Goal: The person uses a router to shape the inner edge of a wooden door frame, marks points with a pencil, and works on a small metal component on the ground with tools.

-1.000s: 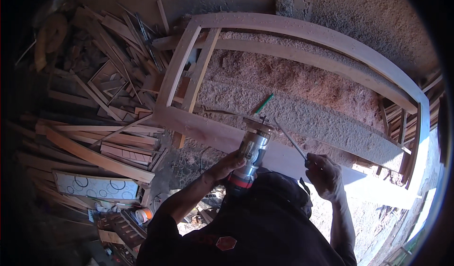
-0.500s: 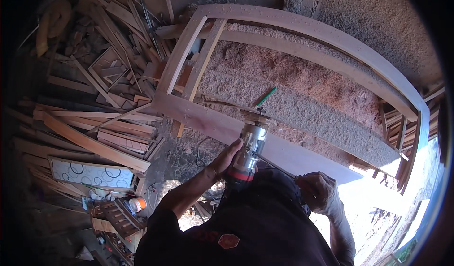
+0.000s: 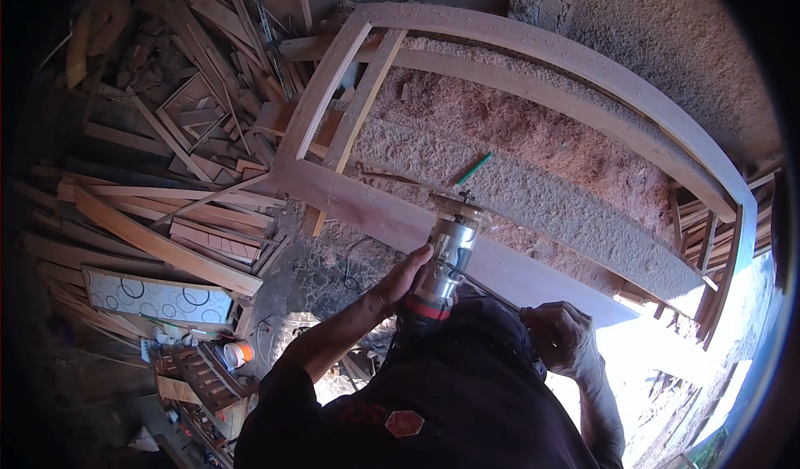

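Observation:
My left hand (image 3: 403, 281) is wrapped round the silver body of a trim router (image 3: 452, 248) with a red band. The router is tilted, its clear base and bit end pointing away from me, over the near rail of a large curved wooden frame (image 3: 375, 211). My right hand (image 3: 563, 336) is closed on a thin rod-like tool (image 3: 492, 294), perhaps a screwdriver; its handle is hidden in my fist. The rod's shaft runs left toward the router's body; whether its tip touches cannot be told. A green pencil (image 3: 473, 170) lies beyond the router, inside the frame.
Wood shavings (image 3: 542, 127) cover the surface within the frame. Offcuts and boards (image 3: 167, 244) are heaped at the left, with a patterned panel (image 3: 158, 296) among them. An orange and white tub (image 3: 238, 353) stands lower left. Bright sunlight falls at the right.
The router and my left hand have shifted very slightly to the right. The view has moved a little; my right hand keeps the thin tool in nearly the same place.

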### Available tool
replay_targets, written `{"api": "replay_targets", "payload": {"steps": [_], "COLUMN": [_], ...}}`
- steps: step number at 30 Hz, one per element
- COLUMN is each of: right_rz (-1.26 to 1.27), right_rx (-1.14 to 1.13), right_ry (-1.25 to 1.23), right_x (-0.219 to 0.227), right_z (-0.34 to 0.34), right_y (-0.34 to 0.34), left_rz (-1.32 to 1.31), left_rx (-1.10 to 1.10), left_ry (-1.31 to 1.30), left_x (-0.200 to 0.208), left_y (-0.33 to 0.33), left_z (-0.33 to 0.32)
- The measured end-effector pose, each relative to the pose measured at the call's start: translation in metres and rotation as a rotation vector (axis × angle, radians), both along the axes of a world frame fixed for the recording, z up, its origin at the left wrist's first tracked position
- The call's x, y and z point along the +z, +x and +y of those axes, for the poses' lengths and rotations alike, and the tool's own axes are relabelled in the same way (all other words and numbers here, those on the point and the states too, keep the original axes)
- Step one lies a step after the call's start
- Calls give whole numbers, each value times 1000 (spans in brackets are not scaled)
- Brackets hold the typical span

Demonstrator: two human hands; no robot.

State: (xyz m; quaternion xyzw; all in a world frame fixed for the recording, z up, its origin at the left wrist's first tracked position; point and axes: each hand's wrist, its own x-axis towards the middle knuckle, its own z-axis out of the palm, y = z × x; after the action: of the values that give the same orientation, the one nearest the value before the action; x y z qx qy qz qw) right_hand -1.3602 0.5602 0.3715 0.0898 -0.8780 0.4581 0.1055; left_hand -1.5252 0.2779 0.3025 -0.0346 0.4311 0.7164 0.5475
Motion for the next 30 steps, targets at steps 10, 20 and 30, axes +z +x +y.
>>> {"api": "replay_targets", "payload": {"steps": [10,20,30], "right_rz": [319,-515,-656], "right_rx": [-56,116,80], "right_ry": [623,-142,-231], "right_x": [31,11,11], "right_z": [3,20,22], "right_y": [-11,-4,-12], "left_rz": [104,188,206], "left_rx": [-38,-16,52], "left_ry": [-45,-46,-82], "left_x": [-3,3,-11], "left_y": [1,7,14], "left_z": [-8,-8,-12]}}
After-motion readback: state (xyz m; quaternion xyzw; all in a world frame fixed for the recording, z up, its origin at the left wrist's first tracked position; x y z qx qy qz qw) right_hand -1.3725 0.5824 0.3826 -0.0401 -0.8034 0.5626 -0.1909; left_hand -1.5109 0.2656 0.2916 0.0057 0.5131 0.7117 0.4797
